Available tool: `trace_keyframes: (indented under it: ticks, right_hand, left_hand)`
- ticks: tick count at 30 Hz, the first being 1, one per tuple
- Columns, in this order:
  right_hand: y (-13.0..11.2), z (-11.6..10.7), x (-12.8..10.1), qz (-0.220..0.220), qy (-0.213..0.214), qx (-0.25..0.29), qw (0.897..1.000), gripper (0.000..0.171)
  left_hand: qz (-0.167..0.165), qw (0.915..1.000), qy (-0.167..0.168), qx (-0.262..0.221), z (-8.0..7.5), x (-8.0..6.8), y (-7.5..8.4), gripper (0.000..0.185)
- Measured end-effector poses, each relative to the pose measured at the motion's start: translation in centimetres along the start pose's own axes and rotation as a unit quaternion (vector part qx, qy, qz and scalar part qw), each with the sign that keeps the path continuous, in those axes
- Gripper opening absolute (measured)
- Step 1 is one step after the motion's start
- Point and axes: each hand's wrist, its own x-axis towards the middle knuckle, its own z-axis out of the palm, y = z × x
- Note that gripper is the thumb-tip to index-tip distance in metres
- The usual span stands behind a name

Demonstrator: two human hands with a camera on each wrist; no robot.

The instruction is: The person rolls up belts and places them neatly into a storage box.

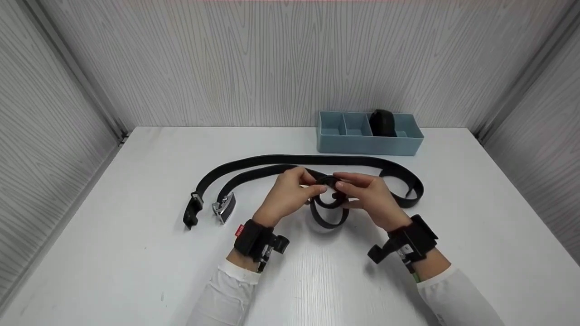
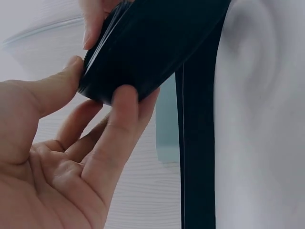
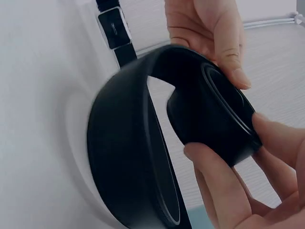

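Two long black belts (image 1: 317, 160) lie curved on the white table (image 1: 136, 262). One ends in a silver buckle (image 1: 224, 207), the other in a black buckle (image 1: 192, 213). Both hands hold a tightly rolled coil of belt (image 1: 328, 182) just above the table. My left hand (image 1: 304, 183) pinches the coil (image 2: 143, 47) between thumb and fingers. My right hand (image 1: 351, 183) grips its other side, thumb and fingers around the roll (image 3: 209, 109). A loose loop of strap (image 3: 124, 143) hangs from the coil down to the table.
A blue divided tray (image 1: 353, 144) stands at the back right against the wall, with a rolled black belt (image 1: 382, 122) in one compartment. Grey panel walls close in the table on three sides. A buckle (image 3: 113, 27) shows beyond the loop in the right wrist view.
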Motion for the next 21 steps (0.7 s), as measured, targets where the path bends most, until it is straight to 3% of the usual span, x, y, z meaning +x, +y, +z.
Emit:
trace_keyframes:
  ticks: [7, 16, 21]
  right_hand:
    - [0.05, -0.31, 0.20, 0.010, -0.001, 0.018, 1.000, 0.048]
    - [-0.33, -0.44, 0.02, 0.000, -0.044, -0.074, 0.996, 0.041]
    - [-0.28, -0.16, 0.07, 0.002, -0.039, -0.071, 0.997, 0.042]
  left_hand:
    - [-0.008, 1.0000, -0.001, 0.002, 0.12, 0.07, 0.04, 0.020]
    - [0.018, 0.9983, -0.029, 0.047, -0.14, 0.15, 0.00, 0.015]
    - [0.015, 0.9986, -0.025, 0.044, -0.10, 0.11, -0.07, 0.016]
